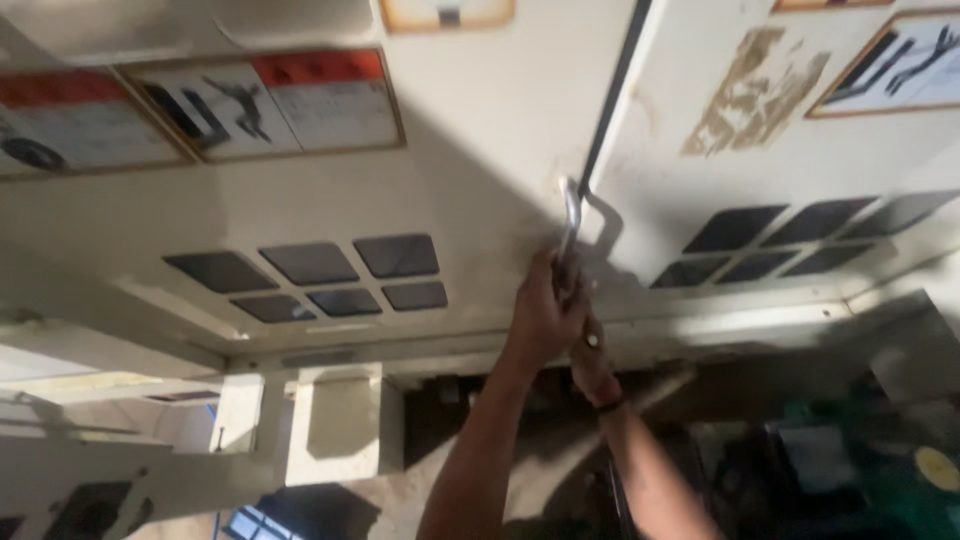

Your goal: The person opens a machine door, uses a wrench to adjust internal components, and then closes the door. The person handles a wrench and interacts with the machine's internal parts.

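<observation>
Overhead, both hands [565, 320] gripping metal handle [570, 215], cream machine door [300, 200]

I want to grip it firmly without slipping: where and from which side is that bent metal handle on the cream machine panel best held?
Probably the straight lower shaft of the metal handle, wrapped from below. The bend at the top stands off the cream panel, leaving room for fingers behind it. The left hand already closes there, with the right hand just under it.
</observation>
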